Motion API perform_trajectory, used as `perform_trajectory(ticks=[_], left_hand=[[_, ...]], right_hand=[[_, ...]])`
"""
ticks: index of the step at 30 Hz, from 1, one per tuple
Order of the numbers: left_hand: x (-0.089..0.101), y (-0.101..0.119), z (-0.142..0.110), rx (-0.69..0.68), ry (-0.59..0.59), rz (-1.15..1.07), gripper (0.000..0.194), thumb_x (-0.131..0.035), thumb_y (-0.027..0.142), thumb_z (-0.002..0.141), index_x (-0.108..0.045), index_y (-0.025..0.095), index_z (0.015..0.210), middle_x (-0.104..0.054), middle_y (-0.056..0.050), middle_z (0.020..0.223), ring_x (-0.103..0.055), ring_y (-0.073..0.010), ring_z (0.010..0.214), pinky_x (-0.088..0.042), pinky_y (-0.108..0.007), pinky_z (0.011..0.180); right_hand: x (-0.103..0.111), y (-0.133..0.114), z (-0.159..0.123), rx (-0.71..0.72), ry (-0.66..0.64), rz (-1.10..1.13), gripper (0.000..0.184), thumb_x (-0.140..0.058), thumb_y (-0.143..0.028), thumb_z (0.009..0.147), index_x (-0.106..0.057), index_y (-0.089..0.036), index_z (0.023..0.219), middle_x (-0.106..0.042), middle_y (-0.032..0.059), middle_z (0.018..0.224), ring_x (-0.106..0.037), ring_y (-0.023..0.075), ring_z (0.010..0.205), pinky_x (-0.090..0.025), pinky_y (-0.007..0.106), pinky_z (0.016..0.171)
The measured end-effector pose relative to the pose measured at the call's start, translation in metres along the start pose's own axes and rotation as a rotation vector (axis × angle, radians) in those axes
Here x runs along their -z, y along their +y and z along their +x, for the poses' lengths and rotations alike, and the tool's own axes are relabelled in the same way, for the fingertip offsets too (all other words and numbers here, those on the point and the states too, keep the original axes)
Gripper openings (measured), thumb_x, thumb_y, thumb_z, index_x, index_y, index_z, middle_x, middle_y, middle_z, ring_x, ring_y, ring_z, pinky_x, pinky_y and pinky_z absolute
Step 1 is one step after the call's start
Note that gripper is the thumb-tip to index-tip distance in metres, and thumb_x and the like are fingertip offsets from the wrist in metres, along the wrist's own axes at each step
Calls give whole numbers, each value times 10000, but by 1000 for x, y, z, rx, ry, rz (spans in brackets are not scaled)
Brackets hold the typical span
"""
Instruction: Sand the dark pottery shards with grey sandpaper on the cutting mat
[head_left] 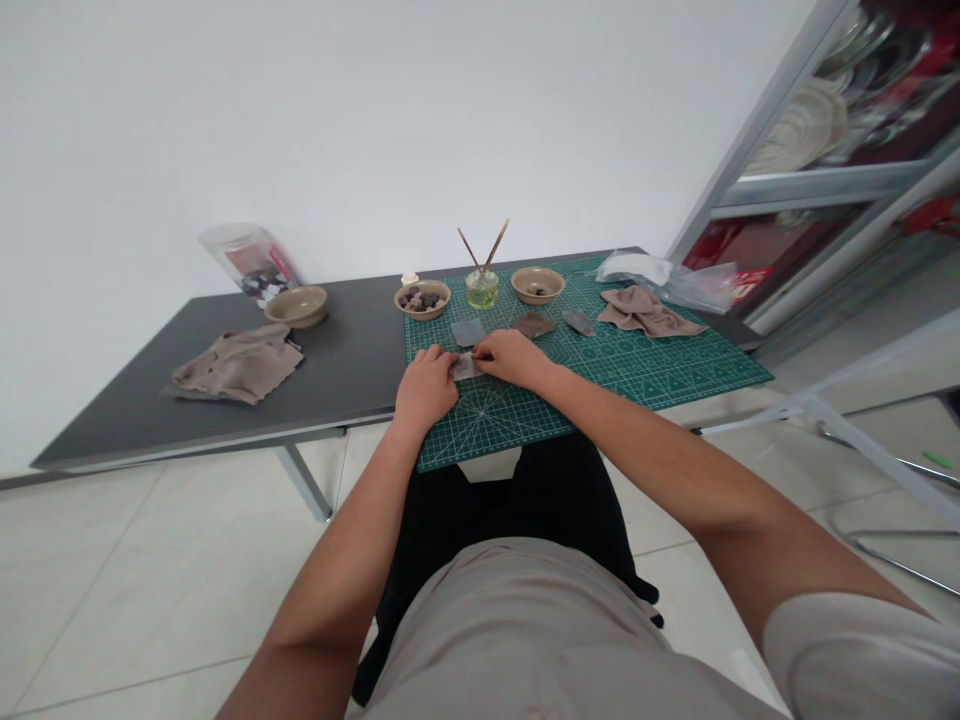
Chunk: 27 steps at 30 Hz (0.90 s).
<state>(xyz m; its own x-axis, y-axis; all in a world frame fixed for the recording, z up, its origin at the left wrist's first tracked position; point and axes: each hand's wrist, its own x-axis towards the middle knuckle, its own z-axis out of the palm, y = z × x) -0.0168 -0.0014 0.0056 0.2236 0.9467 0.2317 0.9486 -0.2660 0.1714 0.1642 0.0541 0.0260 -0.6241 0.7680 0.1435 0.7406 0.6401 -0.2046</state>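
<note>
A small worn grey sheet, which looks like sandpaper point(466, 367), lies on the green cutting mat point(525, 405) between my hands. My left hand point(427, 388) grips its left edge, thumb on top. At its right side my right hand point(514, 358) pinches a small dark piece point(480, 356) against the sheet; the fingers mostly cover it, so its kind is unclear. Just beyond lie a blue-grey square sheet point(468, 332), a brown sheet point(535, 324) and a grey pointed piece point(578, 322).
Behind stand a bowl of dark stones point(422, 300), a glass jar with two sticks point(481, 290) and another bowl point(538, 286). Brown cloths lie right point(649, 312) and left point(238, 365). Farther left are a bowl point(297, 307) and a clear container point(251, 262); a plastic bag point(667, 278) lies back right.
</note>
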Motion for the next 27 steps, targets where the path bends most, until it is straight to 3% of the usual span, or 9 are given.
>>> perform_trajectory(ticks=[4,12,21,27], left_hand=[[0,0,0,-5,-6,3,417,-406,162,926,-683,163,1238,-631,-137,1145,-552,-304,1094,-484,-442,965],[-1,-1,0,-7,1,-10,430,-395,167,928,-691,181,1240,-635,-142,1141,-558,-317,1085,-489,-461,943],[1,1,0,-4,-2,-11,430,-402,154,919,-692,174,1236,-640,-147,1145,-559,-317,1087,-483,-468,952],[2,1,-2,-13,4,1,416,-393,172,935,-694,155,1221,-644,-146,1117,-562,-312,1067,-489,-457,936]], right_hand=[[0,0,-7,35,-2,0,204,-624,-236,914,-807,-180,987,-782,81,997,-671,224,993,-448,298,886],[-3,2,9,-6,46,39,211,-609,-222,927,-802,-156,980,-776,104,1004,-675,235,990,-456,314,875],[-2,-6,-15,99,-6,38,176,-629,-199,916,-786,-140,971,-772,99,998,-658,245,998,-446,325,882],[-6,-13,4,73,17,50,213,-597,-225,953,-790,-144,996,-767,106,1020,-660,225,999,-443,313,883]])
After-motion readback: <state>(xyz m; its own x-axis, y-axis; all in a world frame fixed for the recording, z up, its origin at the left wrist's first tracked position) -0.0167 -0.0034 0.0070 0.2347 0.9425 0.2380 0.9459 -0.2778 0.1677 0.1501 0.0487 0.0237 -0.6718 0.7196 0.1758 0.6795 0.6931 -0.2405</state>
